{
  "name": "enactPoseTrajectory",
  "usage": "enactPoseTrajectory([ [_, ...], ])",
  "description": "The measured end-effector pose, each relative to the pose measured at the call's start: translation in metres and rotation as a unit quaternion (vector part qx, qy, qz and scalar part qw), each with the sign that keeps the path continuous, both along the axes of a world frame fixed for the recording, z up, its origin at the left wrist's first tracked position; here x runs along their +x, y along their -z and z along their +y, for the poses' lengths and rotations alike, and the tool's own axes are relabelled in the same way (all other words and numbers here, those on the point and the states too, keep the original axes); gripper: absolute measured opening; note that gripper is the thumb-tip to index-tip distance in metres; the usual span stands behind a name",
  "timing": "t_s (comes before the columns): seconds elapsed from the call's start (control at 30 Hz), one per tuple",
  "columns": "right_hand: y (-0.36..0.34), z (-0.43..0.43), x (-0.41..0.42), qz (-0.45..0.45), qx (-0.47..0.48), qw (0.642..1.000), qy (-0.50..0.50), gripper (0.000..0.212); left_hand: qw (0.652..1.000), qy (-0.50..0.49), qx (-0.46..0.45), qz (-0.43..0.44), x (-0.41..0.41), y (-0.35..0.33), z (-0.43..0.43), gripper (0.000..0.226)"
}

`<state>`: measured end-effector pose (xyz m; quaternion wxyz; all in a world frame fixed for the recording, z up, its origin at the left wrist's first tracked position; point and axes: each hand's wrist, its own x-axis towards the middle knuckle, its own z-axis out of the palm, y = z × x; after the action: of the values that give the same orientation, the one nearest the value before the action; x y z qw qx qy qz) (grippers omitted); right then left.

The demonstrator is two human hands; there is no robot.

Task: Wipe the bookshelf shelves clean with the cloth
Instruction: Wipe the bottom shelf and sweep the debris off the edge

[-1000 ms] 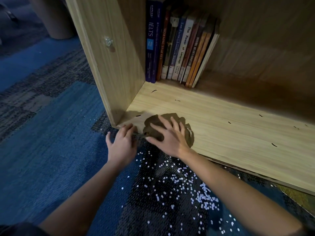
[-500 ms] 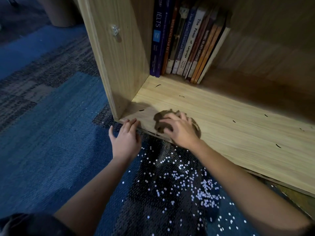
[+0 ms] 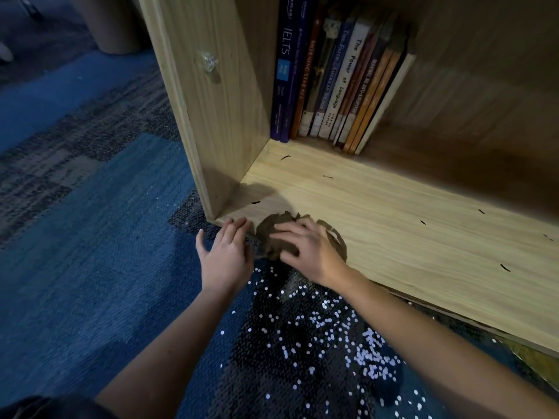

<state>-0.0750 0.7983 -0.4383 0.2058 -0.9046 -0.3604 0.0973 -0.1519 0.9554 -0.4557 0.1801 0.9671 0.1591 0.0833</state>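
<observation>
— Blue carpet (image 3: 90, 252), pale wooden bottom shelf (image 3: 393, 222). Where's the cloth (image 3: 278, 220)?
— Bunched at the shelf's front edge, near the left corner, under the right hand (image 3: 311, 252). Its bent fingers and thumb grip it.
— The left hand (image 3: 225, 255)?
— Holding nothing, fingers straight, tips touching the shelf's edge just beside the cloth.

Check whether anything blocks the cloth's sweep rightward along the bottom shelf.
Nothing visible does. The right hand holds the cloth at the front left of the shelf; the board to its right carries only small dark specks. The books stand at the back left, off that path.
</observation>
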Motion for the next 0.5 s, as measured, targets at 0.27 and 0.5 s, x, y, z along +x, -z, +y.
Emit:
enactPoseTrajectory([
  [0.27, -0.002, 0.019, 0.057, 0.013, 0.054, 0.993, 0.101, 0.036, 0.997, 0.060, 0.051, 0.027, 0.012, -0.008, 0.029, 0.044],
  [0.5, -0.003, 0.062, 0.039, 0.046, 0.101, 0.992, 0.053, 0.033, 0.999, -0.019, 0.030, 0.030, 0.015, -0.002, 0.013, 0.055],
])
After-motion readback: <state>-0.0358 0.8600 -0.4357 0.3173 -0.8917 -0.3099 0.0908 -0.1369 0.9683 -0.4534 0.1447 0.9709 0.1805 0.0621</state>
